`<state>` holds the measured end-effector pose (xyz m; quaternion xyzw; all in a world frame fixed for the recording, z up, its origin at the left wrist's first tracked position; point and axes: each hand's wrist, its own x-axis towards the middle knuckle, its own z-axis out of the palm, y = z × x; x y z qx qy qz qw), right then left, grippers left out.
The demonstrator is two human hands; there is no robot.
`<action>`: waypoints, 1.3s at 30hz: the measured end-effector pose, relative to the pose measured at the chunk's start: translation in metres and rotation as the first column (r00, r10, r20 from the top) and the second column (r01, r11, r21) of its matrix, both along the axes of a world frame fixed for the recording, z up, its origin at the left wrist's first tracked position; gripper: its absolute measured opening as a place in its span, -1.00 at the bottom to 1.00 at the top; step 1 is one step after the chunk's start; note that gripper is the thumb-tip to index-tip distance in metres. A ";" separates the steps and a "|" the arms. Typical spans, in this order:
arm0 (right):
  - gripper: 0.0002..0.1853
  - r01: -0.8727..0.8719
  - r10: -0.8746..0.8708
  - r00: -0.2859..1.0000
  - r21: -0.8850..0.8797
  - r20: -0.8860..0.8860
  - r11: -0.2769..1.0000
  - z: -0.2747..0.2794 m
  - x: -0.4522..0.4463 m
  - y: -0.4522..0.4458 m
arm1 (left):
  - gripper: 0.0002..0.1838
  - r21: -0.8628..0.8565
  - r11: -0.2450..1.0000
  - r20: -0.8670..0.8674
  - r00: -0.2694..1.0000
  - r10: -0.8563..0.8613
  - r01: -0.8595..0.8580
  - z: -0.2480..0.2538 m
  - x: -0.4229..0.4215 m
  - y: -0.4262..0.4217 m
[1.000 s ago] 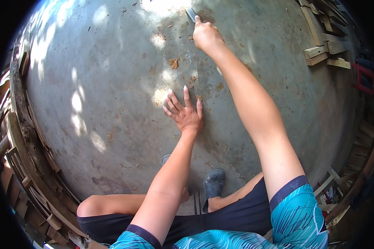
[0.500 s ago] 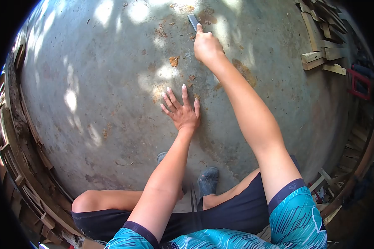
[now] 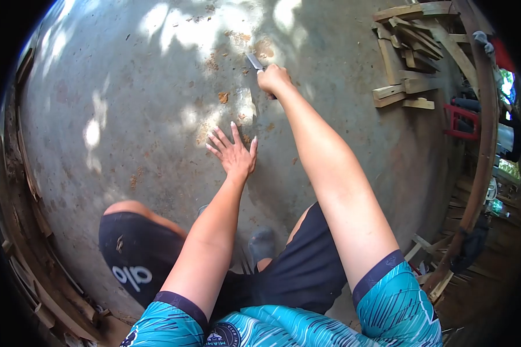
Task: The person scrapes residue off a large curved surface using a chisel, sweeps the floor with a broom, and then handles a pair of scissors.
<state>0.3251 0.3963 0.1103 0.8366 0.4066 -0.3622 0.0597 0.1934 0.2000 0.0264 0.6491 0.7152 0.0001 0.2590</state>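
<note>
tool [image 3: 253,61]: partly hidden by right hand [image 3: 274,78] | left shoe [image 3: 202,210]: mostly hidden | shirt [image 3: 298,324]: cut off below

Dappled sunlight glares off the floor [image 3: 185,37], fisheye corners black.

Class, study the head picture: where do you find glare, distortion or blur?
Head view, top: sunlight bleaches patches of the floor, while the tool looks fairly clear; head view, right: the beam bows, probably lens distortion; head view, bottom: the right shoe looks soft; head view, corners: black.
</note>
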 end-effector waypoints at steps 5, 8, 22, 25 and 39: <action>-0.56 0.094 -0.086 0.988 0.063 -0.128 0.994 -0.003 0.017 -0.001 | -0.35 0.056 0.945 0.371 0.886 0.280 -0.322 0.028 0.020 0.074; -0.51 -0.159 0.160 0.987 0.185 0.013 0.970 -0.039 0.007 -0.002 | -0.37 -0.675 0.691 0.651 0.232 0.723 -0.261 0.026 0.037 0.150; -0.49 -0.468 0.441 0.883 0.349 0.159 0.812 -0.012 0.147 0.152 | -0.59 -0.854 0.479 0.449 0.180 0.875 -0.202 0.016 0.036 0.186; -0.29 -0.330 0.280 0.943 0.395 0.182 0.857 -0.084 0.163 0.111 | -0.57 -0.812 0.527 0.469 0.258 0.844 -0.249 0.021 0.043 0.217; -0.20 -0.439 0.177 0.869 0.553 0.463 0.708 -0.154 0.130 0.068 | -0.58 -0.870 0.423 0.366 0.246 0.898 -0.252 0.033 -0.004 0.268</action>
